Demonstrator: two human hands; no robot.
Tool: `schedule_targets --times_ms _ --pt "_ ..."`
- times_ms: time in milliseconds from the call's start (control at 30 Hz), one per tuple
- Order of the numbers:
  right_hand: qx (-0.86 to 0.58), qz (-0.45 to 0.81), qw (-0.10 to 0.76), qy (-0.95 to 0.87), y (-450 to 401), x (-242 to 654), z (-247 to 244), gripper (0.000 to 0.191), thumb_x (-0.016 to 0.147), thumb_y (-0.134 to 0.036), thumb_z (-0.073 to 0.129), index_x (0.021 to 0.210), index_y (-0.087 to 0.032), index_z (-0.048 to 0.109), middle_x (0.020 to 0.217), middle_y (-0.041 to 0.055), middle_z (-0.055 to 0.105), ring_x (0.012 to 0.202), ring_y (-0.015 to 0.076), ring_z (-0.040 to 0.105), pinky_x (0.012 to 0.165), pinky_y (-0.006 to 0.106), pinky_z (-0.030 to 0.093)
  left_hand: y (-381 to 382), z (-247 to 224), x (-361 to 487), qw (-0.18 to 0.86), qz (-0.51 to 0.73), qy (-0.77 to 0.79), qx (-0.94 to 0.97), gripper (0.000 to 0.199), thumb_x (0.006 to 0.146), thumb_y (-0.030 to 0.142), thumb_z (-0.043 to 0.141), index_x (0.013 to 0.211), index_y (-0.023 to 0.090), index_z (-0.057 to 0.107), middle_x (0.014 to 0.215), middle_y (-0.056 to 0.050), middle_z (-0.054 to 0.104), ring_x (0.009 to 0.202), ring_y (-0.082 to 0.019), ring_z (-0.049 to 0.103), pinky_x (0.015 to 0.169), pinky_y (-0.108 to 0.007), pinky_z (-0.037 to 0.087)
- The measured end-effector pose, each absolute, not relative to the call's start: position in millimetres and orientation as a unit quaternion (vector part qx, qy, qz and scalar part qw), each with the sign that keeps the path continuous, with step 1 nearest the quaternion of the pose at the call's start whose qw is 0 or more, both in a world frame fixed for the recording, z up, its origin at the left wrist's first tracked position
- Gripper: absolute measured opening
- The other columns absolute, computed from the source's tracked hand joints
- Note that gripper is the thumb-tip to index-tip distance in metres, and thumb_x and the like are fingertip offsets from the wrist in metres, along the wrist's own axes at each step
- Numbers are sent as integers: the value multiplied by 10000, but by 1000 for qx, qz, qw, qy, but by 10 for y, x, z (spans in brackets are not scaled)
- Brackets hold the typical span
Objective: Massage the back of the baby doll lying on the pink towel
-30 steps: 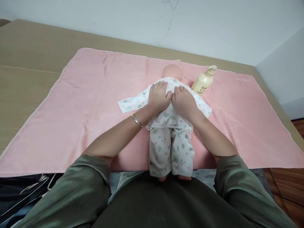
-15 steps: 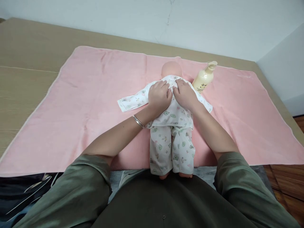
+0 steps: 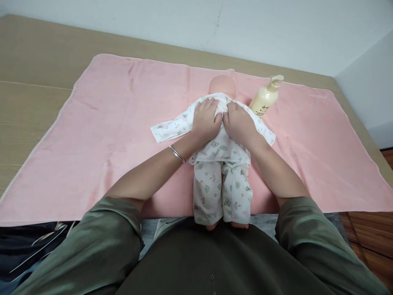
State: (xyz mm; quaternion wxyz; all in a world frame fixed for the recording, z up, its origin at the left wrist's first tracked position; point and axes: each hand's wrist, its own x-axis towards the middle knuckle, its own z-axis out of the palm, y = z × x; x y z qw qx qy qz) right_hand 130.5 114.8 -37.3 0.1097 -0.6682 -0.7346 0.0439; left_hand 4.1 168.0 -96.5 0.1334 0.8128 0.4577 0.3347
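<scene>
A baby doll (image 3: 222, 85) lies on a pink blanket (image 3: 129, 106), its head pointing away from me and its feet at the near edge. It wears a white printed shirt (image 3: 219, 151) and matching trousers (image 3: 208, 192). No face shows; the bald head looks smooth from here. My left hand (image 3: 206, 121) rests flat on the upper left of the shirt, fingers stretched out, with a silver bracelet (image 3: 177, 153) on that wrist. Beside it, my right hand (image 3: 240, 123) lies on the upper right of the shirt, fingers extended. The two thumbs almost meet.
To the right of the doll's head, a cream pump bottle (image 3: 264, 98) stands on the blanket. Wooden tabletop (image 3: 37, 61) surrounds the blanket, with a white wall (image 3: 153, 24) behind it. A dark item (image 3: 30, 250) sits below the table edge at lower left.
Both hands stay on the doll's upper back; their fingers look flatter and more stretched out. The whole view has shifted slightly. The doll and bottle have kept their places.
</scene>
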Motion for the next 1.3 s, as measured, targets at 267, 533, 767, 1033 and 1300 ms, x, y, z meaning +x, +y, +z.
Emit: schedule_targets --times_ms 267,533,767,1033,1300 --pt "-661 96 140 -731 1329 1495 -471 561 990 -316 323 1479 -52 398 1581 185 372 1503 304 302 1232 520 257 1660 -981 52 127 352 461 805 441 958 356 392 1311 190 599 1423 -107 590 1380 -289 491 1225 -520 322" --pt "-664 89 142 -728 1325 1479 -483 557 995 -321 320 1481 -61 398 1573 189 381 1496 310 311 1226 537 254 1545 -889 53 95 347 459 812 390 935 257 374 1146 170 690 1325 -102 664 1296 -280 571 1161 -509 410" --pt "-680 7 111 -724 1050 1230 -433 463 999 -225 264 1325 4 501 1415 287 516 1375 376 450 1110 545 380 1696 -1015 18 107 351 472 802 446 937 395 443 1303 199 606 1395 -103 613 1349 -296 519 1193 -508 377" --pt "-664 39 108 -739 1088 1299 -355 445 980 -197 289 1329 -38 516 1433 234 523 1388 338 451 1125 509 387 1635 -911 32 96 350 437 823 363 923 266 413 1127 176 699 1312 -90 669 1257 -256 584 1128 -458 434" --pt "-675 42 120 -727 1223 1382 -419 464 971 -211 299 1352 -19 483 1459 234 498 1414 332 411 1170 508 326 1581 -907 42 90 355 436 822 338 934 247 412 1112 188 694 1299 -83 670 1271 -251 572 1133 -454 430"
